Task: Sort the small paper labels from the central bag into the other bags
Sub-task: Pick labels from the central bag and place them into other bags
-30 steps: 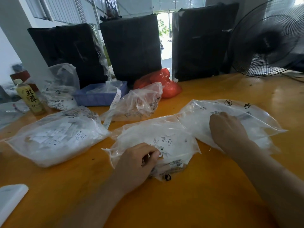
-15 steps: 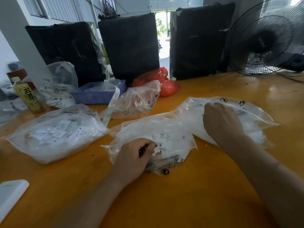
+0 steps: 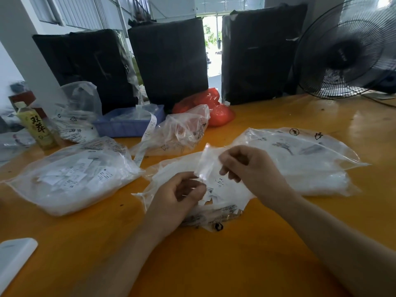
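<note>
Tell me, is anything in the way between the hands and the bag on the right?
Nothing visible. Both hands, left hand and right hand, pinch a small clear piece over the central bag. The right bag lies just beside it, with no object between.

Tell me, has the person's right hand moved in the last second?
Yes. The right hand has left the right bag, where it rested, and come leftward over the central bag, where both hands pinch a small clear piece.

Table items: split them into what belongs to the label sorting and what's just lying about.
Job:
central bag
left bag
right bag
left hand
right hand

Lying about:
fan
bottle
blue tray
red bag
black parcels
</note>
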Demonstrator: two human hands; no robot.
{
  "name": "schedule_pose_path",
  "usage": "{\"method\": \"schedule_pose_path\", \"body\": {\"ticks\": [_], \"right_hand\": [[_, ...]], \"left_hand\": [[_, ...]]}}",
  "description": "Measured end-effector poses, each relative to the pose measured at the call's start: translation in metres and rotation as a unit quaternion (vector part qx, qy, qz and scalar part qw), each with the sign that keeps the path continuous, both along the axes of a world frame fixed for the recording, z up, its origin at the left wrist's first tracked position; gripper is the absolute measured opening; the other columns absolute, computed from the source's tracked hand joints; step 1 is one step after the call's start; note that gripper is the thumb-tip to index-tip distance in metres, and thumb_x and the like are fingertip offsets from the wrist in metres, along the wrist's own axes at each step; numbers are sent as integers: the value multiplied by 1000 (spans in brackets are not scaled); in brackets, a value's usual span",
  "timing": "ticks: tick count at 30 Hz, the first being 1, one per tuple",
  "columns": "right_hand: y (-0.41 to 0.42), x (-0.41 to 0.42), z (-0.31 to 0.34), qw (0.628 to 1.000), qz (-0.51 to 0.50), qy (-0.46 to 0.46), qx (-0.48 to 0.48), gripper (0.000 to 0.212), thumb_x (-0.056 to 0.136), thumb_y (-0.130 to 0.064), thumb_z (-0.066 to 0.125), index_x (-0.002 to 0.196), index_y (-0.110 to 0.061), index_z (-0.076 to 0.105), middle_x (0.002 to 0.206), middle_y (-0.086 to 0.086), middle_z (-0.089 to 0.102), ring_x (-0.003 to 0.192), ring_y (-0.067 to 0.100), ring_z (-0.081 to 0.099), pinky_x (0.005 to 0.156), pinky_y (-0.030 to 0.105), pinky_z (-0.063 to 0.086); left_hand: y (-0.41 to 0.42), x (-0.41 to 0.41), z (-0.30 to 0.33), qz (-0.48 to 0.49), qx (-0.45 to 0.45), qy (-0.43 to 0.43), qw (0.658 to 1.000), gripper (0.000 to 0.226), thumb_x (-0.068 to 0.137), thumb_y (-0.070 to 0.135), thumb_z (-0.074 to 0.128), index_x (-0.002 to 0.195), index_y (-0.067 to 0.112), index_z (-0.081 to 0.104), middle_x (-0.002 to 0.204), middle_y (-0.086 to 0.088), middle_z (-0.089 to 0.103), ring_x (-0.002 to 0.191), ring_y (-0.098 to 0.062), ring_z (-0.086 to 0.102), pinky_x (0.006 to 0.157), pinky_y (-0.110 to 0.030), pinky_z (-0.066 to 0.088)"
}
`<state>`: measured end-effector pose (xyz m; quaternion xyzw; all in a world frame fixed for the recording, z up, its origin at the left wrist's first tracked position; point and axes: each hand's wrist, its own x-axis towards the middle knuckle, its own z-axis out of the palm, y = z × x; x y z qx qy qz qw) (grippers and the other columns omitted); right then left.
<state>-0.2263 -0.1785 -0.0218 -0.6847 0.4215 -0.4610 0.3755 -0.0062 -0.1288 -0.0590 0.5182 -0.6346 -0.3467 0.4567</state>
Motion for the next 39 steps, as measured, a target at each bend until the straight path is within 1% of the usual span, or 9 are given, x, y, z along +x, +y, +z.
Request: {"method": "schedule_pose_path", "body": {"ticks": [3,6,10,13,24,30,33,35,39], "right_hand": [[4,10,-11,999,48,21,7,14,96,-37,69,93,-23,70,82,-6,77,68,6,67,62,18,52],[6,14,-14,995,59,80,-9,15,94,-43,69,89,-29,69,83,-13,76,71,6,69,60,19,54],[7,16,-15,992,40,122,-10,19,94,-48,66,88,-30,69,81,-17,74,72,12,69,66,29,58],[7,15,-17,991,36,125,-18,21,97,-47,63,87,-29,69,82,-15,74,73,5,68,62,17,54],[5,13,-15,996,40,83,-4,12,90,-33,77,85,-25,69,78,-10,74,68,5,66,61,16,52],[-4,1,-3,994,-106,34,-10,12,96,-36,68,89,-27,64,79,-11,74,68,7,67,59,21,53],[-18,-28,6,947,-232,204,-84,11,99,-29,62,91,-22,60,81,-7,66,74,14,62,68,31,55],[-28,-53,11,877,-289,369,-107,11,101,-15,55,91,-14,60,81,3,63,72,21,61,66,39,56],[-39,-82,21,764,-379,522,-19,15,90,1,59,79,-9,61,66,7,54,55,24,50,47,26,34]], "left_hand": [[1,-3,2,-22,52,68,996,74,72,82,71,132,40,60,116,13,78,101,-9,76,79,-23,61],[1,-4,5,-36,72,139,987,57,85,68,73,133,39,65,120,5,78,106,-19,76,88,-35,63],[1,-5,4,15,25,138,990,19,92,33,74,110,37,80,108,1,82,97,-17,78,78,-20,61],[-1,-5,2,39,31,139,989,22,96,17,72,100,36,83,100,0,82,91,-17,79,74,-20,61],[-4,-6,0,88,86,228,966,25,83,39,73,101,28,85,101,-6,83,84,-18,79,69,-25,64],[-7,-2,-1,92,96,250,959,25,82,35,73,99,21,84,104,-10,82,86,-18,77,70,-29,63],[-6,-2,-1,90,99,251,959,25,81,36,74,98,21,84,104,-8,81,87,-17,76,69,-28,62],[-6,-3,-1,88,103,250,959,27,81,36,74,100,18,83,104,-8,81,87,-17,77,69,-28,62],[-5,-4,0,75,109,250,959,27,88,28,75,106,9,77,104,-8,81,92,-19,78,69,-29,63]]}}
